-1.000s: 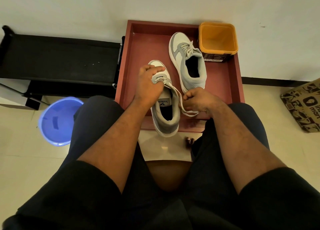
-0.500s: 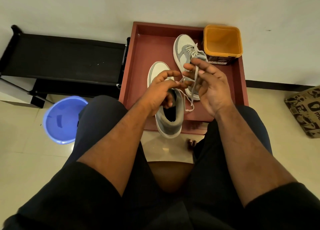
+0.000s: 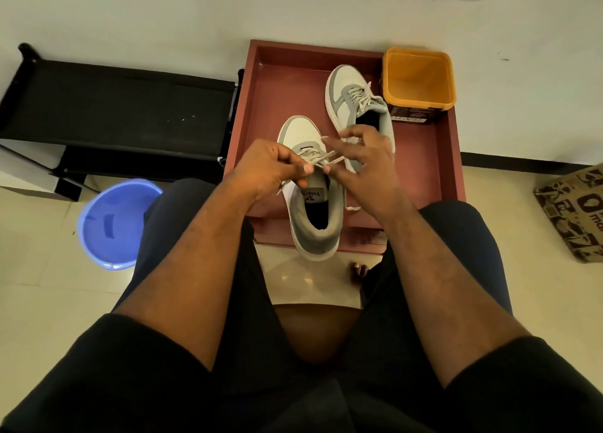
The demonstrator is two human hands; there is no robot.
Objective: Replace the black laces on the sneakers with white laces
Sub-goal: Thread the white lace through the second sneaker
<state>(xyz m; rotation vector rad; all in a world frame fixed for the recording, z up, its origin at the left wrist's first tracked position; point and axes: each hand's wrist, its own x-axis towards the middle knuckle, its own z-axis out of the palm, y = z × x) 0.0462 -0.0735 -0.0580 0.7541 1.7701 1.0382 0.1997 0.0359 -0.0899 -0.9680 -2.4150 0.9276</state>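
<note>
Tiled floor against a white wall, red tray at upper centre of the frame holding the work.

Your left hand is curled, thumb and forefinger pinching one end of the white lace just above the tongue. Your right hand pinches the other end at its thumb tip, remaining fingers spread upward and loose. The two ends cross between your hands, so this reads as the start of a knot on the near sneaker.

That sneaker sits mid-frame, heel toward you and hanging over the tray's near edge, toe pointing up-frame. My guess: it is pulled close so the top eyelets are right under your fingers. A slack lace tail trails off its right side onto the tray.

The second sneaker lies further up-frame, right of the first, already laced in white and apparently tied. No black laces visible anywhere.

Orange tub in the tray's upper-right corner, blue basin at left on the floor, black rack upper left, cardboard box at right edge.
</note>
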